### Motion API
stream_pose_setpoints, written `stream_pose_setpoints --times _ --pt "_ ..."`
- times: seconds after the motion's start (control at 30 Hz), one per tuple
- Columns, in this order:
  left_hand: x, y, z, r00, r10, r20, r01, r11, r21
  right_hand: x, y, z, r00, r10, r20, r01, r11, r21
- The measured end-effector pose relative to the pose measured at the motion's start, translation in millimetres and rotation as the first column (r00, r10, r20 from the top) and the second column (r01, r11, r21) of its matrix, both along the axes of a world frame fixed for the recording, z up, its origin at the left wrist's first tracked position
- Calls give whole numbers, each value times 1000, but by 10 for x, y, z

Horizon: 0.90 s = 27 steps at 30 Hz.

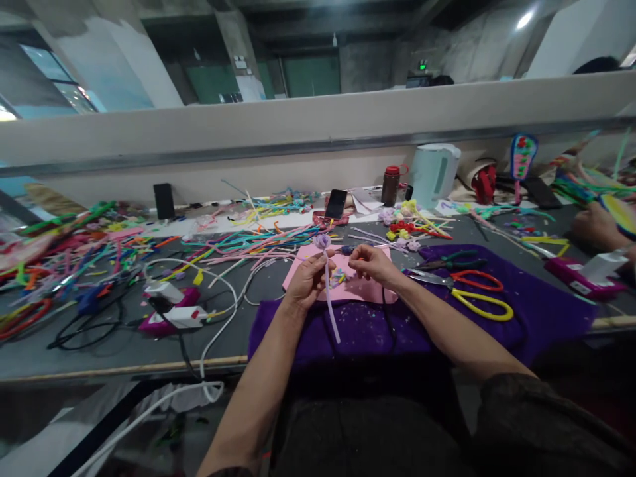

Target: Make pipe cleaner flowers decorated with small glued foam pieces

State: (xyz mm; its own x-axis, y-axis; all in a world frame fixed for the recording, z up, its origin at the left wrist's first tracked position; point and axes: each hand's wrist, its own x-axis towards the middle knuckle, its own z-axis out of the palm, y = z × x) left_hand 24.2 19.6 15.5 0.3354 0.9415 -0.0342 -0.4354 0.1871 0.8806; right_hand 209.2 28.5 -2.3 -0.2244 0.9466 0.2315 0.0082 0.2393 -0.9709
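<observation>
Thing in hand: a lilac pipe-cleaner flower (326, 278), a small coiled bloom on top and a long stem hanging down past the wrist, held above the pink sheet (365, 289) and purple cloth (358, 331) on the tabletop (124, 348).
Left hand (309, 281): fingers closed around the stem just under the bloom.
Right hand (373, 264): fingers pinched together close beside the stem; what they grip is too small to tell.
Handling: judged very light, fuzzy, with a wire core that bends and keeps its bend; the bloom likely squashes easily.
Where to hold: probably the stem, near the bloom.
Nearby: yellow-and-red scissors (479, 295) right of the hands, loose pipe cleaners (258, 248) beyond.
</observation>
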Motion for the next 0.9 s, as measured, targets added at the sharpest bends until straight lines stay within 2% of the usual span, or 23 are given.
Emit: stream_pose_setpoints --times 0.1,0.3,0.5,0.6,0.73,0.8,0.9 --pt "30 -24 4 999 -10 -40 11 1000 14 -41 -5 -5 999 34 -40 -36 999 -41" --pt "78 -32 -43 983 41 -180 -31 998 56 -60 -57 69 959 285 3 -284 957 -65" --pt "83 -1 -67 986 71 -154 -55 993 105 -12 -127 156 944 329 20 -327 943 -54" --pt "64 12 -53 989 81 -120 -70 993 91 42 -125 205 962 271 -37 -272 962 -26" --pt "0 57 -34 988 140 -60 -137 989 52 214 -65 281 980 43 -197 -34 998 47" --pt "-41 86 -27 985 173 -27 -172 985 26 328 -31 316 965 -68 -253 89 993 75" --pt "-98 121 -18 975 220 17 -220 975 -10 471 9 351 939 -143 -312 189 974 122"
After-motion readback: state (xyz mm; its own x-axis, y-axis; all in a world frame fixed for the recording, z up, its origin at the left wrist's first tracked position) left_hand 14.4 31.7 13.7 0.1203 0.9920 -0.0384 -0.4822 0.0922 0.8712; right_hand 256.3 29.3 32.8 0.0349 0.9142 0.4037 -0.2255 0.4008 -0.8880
